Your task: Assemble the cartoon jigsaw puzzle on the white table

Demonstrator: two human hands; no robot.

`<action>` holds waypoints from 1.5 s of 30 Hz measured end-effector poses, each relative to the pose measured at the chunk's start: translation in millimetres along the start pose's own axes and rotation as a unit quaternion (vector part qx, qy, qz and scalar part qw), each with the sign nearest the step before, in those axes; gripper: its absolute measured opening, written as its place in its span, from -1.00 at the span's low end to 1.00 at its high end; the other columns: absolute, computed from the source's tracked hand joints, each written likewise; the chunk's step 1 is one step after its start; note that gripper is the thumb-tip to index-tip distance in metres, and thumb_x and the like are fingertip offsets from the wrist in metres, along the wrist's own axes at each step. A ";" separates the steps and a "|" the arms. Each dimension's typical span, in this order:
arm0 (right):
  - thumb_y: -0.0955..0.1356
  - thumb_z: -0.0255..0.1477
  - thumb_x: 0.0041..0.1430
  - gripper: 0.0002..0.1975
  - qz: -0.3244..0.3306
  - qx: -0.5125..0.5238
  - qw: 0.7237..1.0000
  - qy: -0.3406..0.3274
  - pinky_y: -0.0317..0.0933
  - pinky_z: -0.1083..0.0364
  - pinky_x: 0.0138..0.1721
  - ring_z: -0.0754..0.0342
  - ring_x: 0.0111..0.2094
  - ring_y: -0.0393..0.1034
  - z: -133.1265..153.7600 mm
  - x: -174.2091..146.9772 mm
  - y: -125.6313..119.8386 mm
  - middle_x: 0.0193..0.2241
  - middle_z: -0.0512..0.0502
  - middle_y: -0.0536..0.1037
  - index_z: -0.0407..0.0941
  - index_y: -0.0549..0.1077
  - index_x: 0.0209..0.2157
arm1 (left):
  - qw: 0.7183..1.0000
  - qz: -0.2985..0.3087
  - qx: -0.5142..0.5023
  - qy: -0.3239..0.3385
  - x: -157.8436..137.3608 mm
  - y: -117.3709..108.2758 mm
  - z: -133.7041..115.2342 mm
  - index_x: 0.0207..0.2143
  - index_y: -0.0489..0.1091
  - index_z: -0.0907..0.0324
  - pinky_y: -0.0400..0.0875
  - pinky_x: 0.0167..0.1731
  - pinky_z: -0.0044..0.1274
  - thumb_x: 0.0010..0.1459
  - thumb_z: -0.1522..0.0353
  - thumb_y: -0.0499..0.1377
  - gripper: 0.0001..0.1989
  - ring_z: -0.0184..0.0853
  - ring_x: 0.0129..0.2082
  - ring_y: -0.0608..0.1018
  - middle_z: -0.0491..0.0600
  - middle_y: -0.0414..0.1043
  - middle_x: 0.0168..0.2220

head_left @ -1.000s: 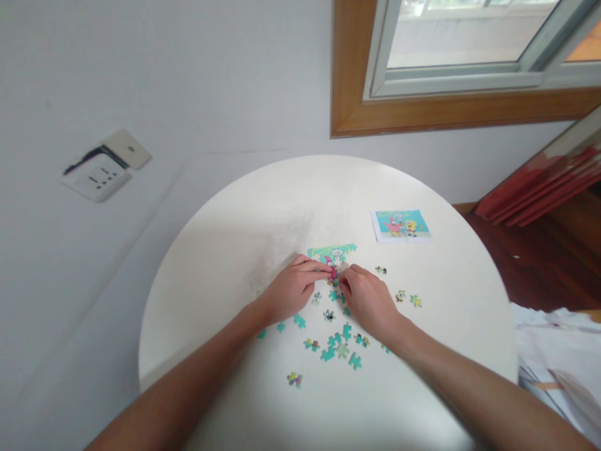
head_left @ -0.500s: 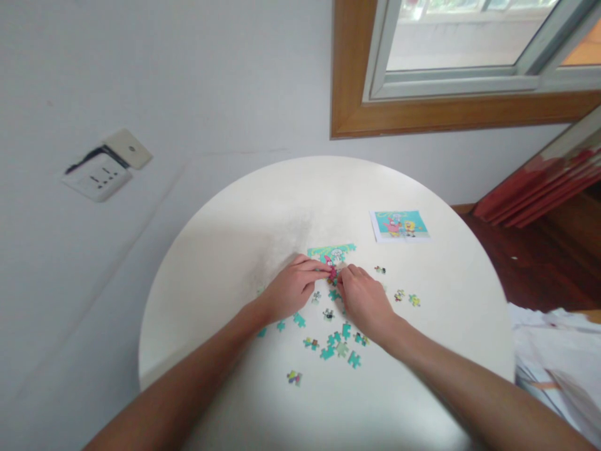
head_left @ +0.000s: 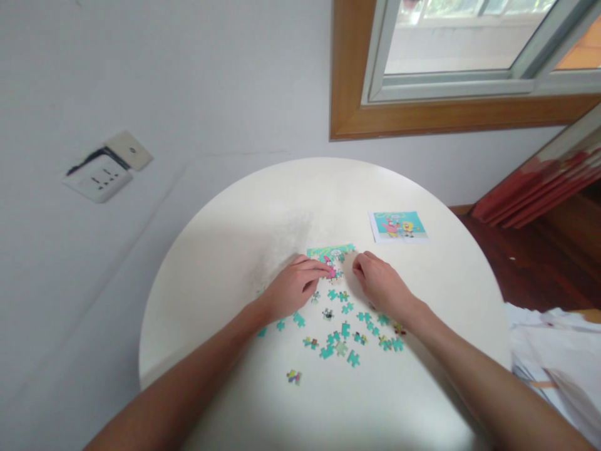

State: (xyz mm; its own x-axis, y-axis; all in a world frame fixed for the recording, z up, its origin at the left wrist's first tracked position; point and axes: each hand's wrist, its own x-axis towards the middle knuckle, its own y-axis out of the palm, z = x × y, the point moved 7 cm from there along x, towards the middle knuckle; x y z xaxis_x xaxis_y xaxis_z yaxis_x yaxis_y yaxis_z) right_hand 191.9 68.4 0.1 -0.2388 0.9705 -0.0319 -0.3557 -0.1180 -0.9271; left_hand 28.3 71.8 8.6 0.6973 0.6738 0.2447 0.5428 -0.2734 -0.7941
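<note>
A partly joined jigsaw puzzle (head_left: 330, 254) lies near the middle of the table, showing a teal sea scene with a pink figure. My left hand (head_left: 292, 285) rests at its left side, fingers stretched out and their tips on the pink figure. My right hand (head_left: 381, 280) is just right of the joined section, apart from it, with fingers curled in. Whatever it may hold is hidden. Loose teal jigsaw pieces (head_left: 345, 329) lie scattered below both hands. A black-and-white piece (head_left: 327, 314) lies among them, and a yellowish piece (head_left: 293, 377) sits lower down on its own.
A reference picture card (head_left: 399, 227) lies at the back right of the round white table (head_left: 225, 232). Behind stand a wall with a socket (head_left: 99, 178) and a wood-framed window (head_left: 451, 116). Papers (head_left: 554, 357) are stacked beyond the table's right edge.
My right hand has moved right, away from the joined puzzle, baring its right side and loose pieces below. My left hand stays nearly in place.
</note>
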 end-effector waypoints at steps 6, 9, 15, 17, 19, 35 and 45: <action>0.28 -0.47 0.28 -0.87 0.013 0.032 0.999 -0.038 0.14 0.12 -0.29 0.08 -0.30 0.41 27.7 -5.4 5.0 -0.24 -0.09 0.49 -0.12 0.46 -0.21 | 1.000 0.003 0.008 -0.001 1.5 -0.1 -0.3 -0.03 0.50 0.07 0.31 0.05 -0.39 0.24 0.57 0.03 -0.61 -0.30 -0.03 0.45 -0.07 0.52 -0.02; 0.27 -0.47 0.30 -0.87 0.027 0.012 0.998 -0.052 0.17 0.13 -0.28 0.08 -0.29 0.42 34.2 -6.3 9.0 -0.24 -0.09 0.48 -0.13 0.46 -0.23 | 1.000 0.000 0.013 -0.001 1.3 -0.4 -0.2 -0.05 0.51 0.09 0.32 0.05 -0.38 0.24 0.56 0.03 -0.63 -0.29 -0.02 0.45 -0.06 0.52 -0.03; 0.20 -0.47 0.35 -0.80 0.022 -0.025 0.995 -0.093 0.19 0.12 -0.27 0.04 -0.24 0.42 33.8 -4.8 9.5 -0.22 -0.15 0.49 -0.14 0.45 -0.19 | 1.000 -0.005 0.012 0.004 0.2 1.2 1.0 -0.06 0.51 0.09 0.33 0.03 -0.34 0.25 0.55 0.03 -0.64 -0.27 -0.02 0.46 -0.03 0.52 -0.02; 0.19 -0.50 0.34 -0.79 0.003 -0.007 0.996 -0.086 0.19 0.13 -0.27 0.06 -0.25 0.42 28.8 -3.4 4.4 -0.22 -0.14 0.50 -0.13 0.45 -0.21 | 1.000 -0.009 0.007 0.008 0.5 0.4 0.4 -0.06 0.52 0.08 0.33 0.03 -0.35 0.25 0.55 0.03 -0.64 -0.28 -0.03 0.47 -0.04 0.53 -0.03; 0.20 -0.53 0.32 -0.80 -0.017 0.036 0.997 -0.066 0.18 0.13 -0.26 0.07 -0.27 0.41 22.0 -1.6 -1.8 -0.26 -0.12 0.52 -0.13 0.45 -0.25 | 1.000 -0.012 -0.003 0.013 1.2 -1.8 -0.9 -0.05 0.51 0.06 0.32 0.03 -0.36 0.25 0.56 0.03 -0.63 -0.30 -0.03 0.48 -0.05 0.53 -0.03; 0.25 -0.54 0.09 -0.75 -0.005 0.158 0.987 0.041 0.15 0.10 -0.36 0.08 -0.47 0.39 -43.0 12.9 -17.5 -0.47 -0.13 0.58 -0.15 0.58 -0.40 | 0.994 0.083 0.033 -0.057 -14.0 -22.0 -1.2 -0.18 0.52 0.12 0.39 -0.15 -0.45 0.12 0.31 0.30 -0.81 -0.27 -0.19 0.52 -0.03 0.52 -0.24; 0.30 -0.54 0.04 -0.81 0.014 0.129 0.989 0.069 0.16 0.11 -0.39 0.08 -0.48 0.39 -68.6 18.9 -20.8 -0.50 -0.12 0.58 -0.16 0.58 -0.44 | 0.980 -0.042 0.081 -0.175 -16.7 -61.1 33.6 -0.22 0.54 0.14 0.37 -0.28 -0.52 0.26 0.29 0.10 -0.77 -0.34 -0.37 0.51 -0.03 0.56 -0.28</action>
State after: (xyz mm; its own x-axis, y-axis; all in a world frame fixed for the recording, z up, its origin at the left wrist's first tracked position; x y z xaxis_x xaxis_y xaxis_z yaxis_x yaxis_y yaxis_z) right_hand 256.7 103.6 -6.8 -0.1325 0.9834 -0.1238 -0.5743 -0.1780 -0.7991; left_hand -32.2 100.4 34.4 0.4347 0.8911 0.1306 0.4908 -0.1129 -0.8639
